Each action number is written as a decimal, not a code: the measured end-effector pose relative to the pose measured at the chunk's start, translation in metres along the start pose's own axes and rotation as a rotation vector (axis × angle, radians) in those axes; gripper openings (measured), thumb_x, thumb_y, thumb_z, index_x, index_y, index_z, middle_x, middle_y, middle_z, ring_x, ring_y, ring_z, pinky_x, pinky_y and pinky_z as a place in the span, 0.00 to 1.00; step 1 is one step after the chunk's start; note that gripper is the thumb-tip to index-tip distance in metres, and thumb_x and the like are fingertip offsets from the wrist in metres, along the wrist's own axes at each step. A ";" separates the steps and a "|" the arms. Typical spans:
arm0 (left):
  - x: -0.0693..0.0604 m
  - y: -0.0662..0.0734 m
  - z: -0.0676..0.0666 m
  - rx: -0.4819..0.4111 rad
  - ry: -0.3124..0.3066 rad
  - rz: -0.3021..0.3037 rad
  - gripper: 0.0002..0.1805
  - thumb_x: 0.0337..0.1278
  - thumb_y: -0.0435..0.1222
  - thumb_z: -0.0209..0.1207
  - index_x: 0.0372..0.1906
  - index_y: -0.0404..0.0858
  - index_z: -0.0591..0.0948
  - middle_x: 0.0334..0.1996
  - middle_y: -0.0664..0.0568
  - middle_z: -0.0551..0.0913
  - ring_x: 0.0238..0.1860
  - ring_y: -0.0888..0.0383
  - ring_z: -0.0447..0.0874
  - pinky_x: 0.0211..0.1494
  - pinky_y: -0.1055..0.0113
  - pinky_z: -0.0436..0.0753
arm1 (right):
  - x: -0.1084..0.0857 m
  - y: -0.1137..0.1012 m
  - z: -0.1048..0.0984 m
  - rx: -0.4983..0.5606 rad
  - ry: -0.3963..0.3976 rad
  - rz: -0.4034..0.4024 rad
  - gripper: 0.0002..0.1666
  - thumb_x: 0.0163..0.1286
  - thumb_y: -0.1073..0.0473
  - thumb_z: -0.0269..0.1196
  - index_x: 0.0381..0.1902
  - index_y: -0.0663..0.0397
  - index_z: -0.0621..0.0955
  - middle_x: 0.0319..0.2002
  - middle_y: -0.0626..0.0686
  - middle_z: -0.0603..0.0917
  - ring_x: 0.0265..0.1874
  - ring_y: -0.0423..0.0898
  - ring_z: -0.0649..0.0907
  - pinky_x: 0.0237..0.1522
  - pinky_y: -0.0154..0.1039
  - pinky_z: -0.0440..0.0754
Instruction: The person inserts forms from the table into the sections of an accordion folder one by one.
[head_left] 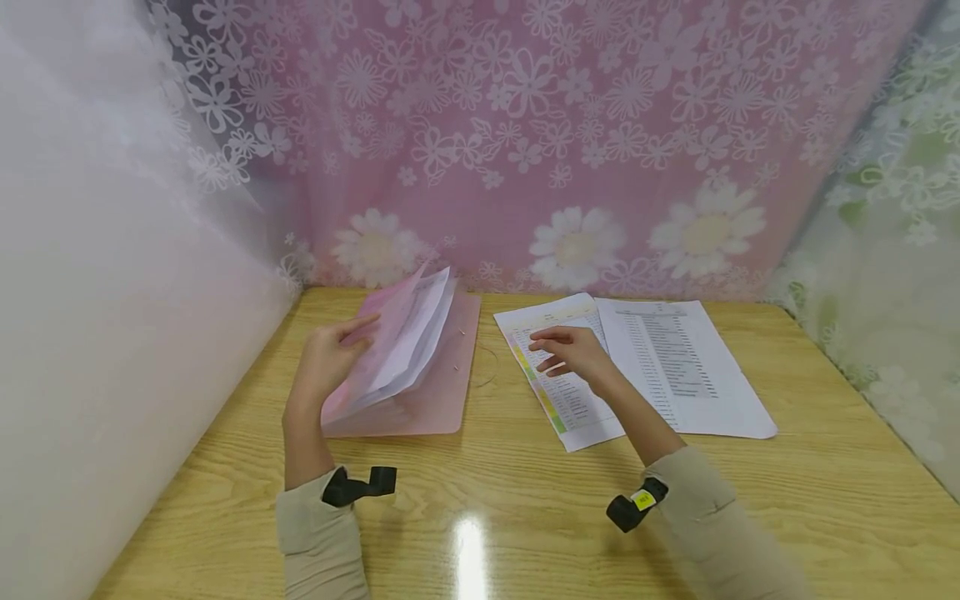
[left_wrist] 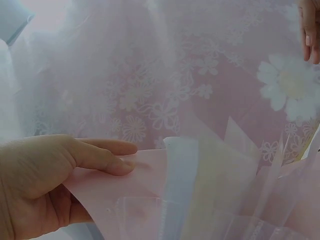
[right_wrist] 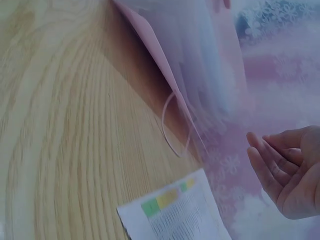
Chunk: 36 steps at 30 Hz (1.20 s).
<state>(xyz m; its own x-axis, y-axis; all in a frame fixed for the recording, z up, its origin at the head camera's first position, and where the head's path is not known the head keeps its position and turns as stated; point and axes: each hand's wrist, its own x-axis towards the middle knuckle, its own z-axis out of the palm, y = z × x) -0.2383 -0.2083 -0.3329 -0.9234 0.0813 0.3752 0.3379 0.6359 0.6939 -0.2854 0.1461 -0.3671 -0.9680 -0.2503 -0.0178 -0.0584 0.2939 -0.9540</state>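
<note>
While the left hand (head_left: 330,362) pinches the raised cover (left_wrist: 110,190) by its edge, I have the pink folder (head_left: 438,414) standing partly open on the left part of the table (head_left: 420,508), near the back. Its cover leans up at a slant, and the lower board (head_left: 467,337) lies flat on the wood. Between the two I can see white sheets (head_left: 416,329) tilted up together, and the left wrist view gives me clear plastic sleeves (left_wrist: 140,210) among them; I can't tell how many. A thin loop (right_wrist: 163,122) bows out from the folder's edge.

To the right of the folder I have a colour-marked page (head_left: 577,408), yellow and green down its left side, and against it a second printed page (head_left: 682,358); the print is too small for me to read. My right hand (head_left: 573,350) hangs above the colour-marked page, clear of the paper, its fingers loosely bent and a little apart, pinching nothing.

Farther out, a black band (head_left: 360,486) sits over the left beige sleeve (head_left: 318,533), with a matching one on the right. Behind everything hangs a pink flowered curtain (head_left: 465,125).
</note>
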 end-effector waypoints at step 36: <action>0.002 -0.003 0.003 0.018 -0.006 -0.006 0.19 0.57 0.30 0.58 0.56 0.38 0.78 0.15 0.48 0.71 0.11 0.67 0.47 0.17 0.69 0.60 | -0.076 0.134 -0.188 -0.081 0.496 0.034 0.33 0.61 0.41 0.61 0.54 0.60 0.77 0.34 0.35 0.83 0.29 0.39 0.84 0.30 0.32 0.79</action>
<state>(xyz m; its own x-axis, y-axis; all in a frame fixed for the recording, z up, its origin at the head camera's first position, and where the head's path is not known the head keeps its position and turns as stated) -0.2416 -0.2081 -0.3358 -0.9266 0.0816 0.3672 0.3287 0.6500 0.6851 -0.2657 0.3777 -0.4377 -0.9679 0.2237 0.1148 -0.0246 0.3702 -0.9286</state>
